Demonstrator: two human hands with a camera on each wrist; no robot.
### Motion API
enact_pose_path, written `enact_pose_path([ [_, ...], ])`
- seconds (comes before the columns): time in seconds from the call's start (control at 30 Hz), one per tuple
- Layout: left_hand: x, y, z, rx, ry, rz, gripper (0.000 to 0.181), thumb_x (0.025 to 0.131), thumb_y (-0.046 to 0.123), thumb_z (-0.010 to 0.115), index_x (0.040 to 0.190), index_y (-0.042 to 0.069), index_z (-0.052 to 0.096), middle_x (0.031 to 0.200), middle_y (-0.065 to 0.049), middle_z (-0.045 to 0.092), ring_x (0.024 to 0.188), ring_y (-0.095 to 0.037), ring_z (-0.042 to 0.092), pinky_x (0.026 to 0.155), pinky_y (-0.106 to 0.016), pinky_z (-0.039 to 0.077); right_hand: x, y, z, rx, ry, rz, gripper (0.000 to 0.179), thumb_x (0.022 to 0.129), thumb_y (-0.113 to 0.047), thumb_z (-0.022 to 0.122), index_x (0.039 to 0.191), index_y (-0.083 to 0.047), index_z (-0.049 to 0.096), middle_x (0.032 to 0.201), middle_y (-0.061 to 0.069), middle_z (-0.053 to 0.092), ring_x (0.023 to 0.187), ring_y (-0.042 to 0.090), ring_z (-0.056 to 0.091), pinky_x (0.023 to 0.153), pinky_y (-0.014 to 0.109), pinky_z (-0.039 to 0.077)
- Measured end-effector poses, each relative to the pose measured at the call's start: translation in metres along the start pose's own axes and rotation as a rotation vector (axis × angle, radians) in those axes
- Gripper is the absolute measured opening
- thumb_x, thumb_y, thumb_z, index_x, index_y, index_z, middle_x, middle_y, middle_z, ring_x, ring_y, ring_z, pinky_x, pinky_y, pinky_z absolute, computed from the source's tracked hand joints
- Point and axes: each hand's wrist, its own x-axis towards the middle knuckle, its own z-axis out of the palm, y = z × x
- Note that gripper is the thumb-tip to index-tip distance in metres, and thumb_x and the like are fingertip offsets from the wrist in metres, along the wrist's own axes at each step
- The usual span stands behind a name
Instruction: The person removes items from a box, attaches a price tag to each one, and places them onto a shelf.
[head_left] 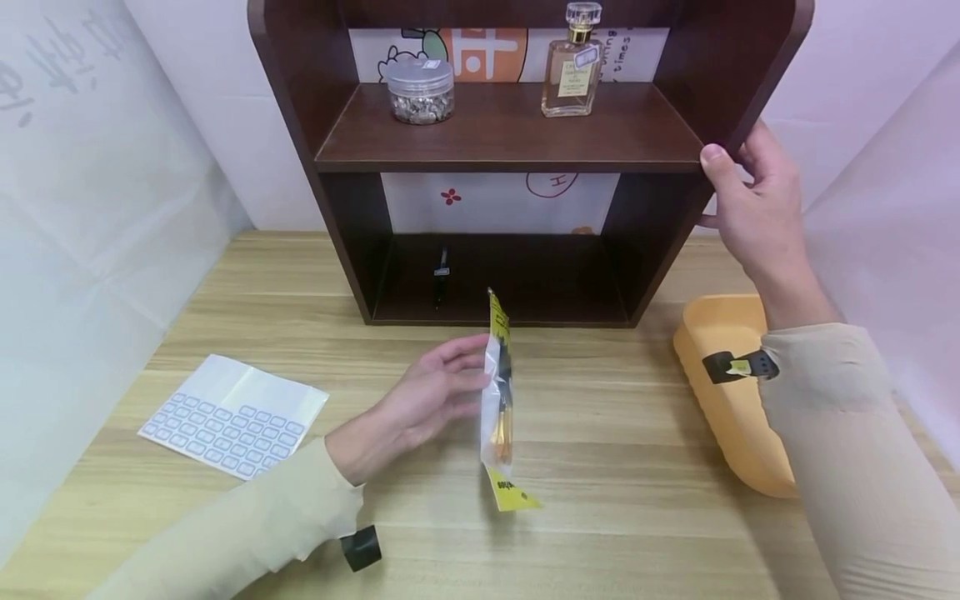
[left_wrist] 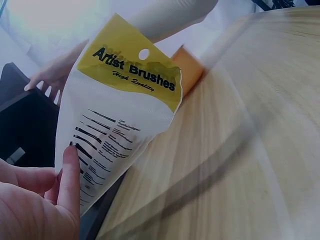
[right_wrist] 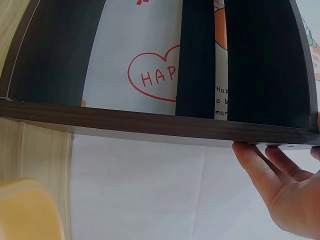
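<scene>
My left hand (head_left: 442, 387) pinches a pack of artist brushes (head_left: 498, 408) by its edge, above the table in front of the shelf. Seen edge-on from the head, the pack stands upright, its brushes showing through clear plastic. Its white and yellow printed back (left_wrist: 112, 95) faces the left wrist camera, one finger lying against it. My right hand (head_left: 761, 204) grips the right side panel of the dark brown shelf (head_left: 510, 150), thumb at the front edge and fingers on the outside. In the right wrist view, fingertips (right_wrist: 245, 150) touch that panel.
On the upper board stand a clear jar (head_left: 422, 92) and a perfume bottle (head_left: 572, 71). A dark pen (head_left: 441, 279) lies in the lower compartment. A sticker sheet (head_left: 232, 417) lies at left on the table; an orange tray (head_left: 701, 358) sits under the right forearm.
</scene>
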Motion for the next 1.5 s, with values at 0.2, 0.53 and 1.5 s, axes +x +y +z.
enact_pose_path([
  [0.2,0.007,0.006,0.009,-0.019,-0.01,0.019,0.055,0.095,-0.01,0.056,0.145,0.011,0.049,0.136,-0.017,0.054,0.112,-0.029,0.061,0.097,-0.047,0.052,0.0,0.001,-0.001,-0.023,0.005,-0.018,0.041,0.102,-0.021,0.058,0.142,-0.027,0.057,0.142,0.013,0.052,0.124,0.024,0.052,0.055,0.024,0.056],
  [0.53,0.021,0.01,0.026,-0.061,-0.038,0.07,0.055,0.094,-0.011,0.056,0.145,0.01,0.05,0.125,-0.014,0.057,0.099,-0.024,0.064,0.094,-0.046,0.053,-0.002,0.0,0.001,-0.006,0.008,-0.013,0.041,0.102,-0.021,0.059,0.142,-0.027,0.057,0.142,0.013,0.052,0.122,0.024,0.054,0.055,0.025,0.056],
  [1.5,0.11,0.03,0.053,-0.159,0.046,0.11,0.053,0.092,-0.015,0.058,0.138,0.012,0.06,0.104,-0.007,0.062,0.091,-0.022,0.065,0.093,-0.047,0.054,-0.004,-0.002,0.0,0.065,-0.008,0.029,0.043,0.103,-0.021,0.057,0.144,-0.03,0.054,0.15,0.008,0.046,0.128,0.025,0.05,0.054,0.028,0.056],
])
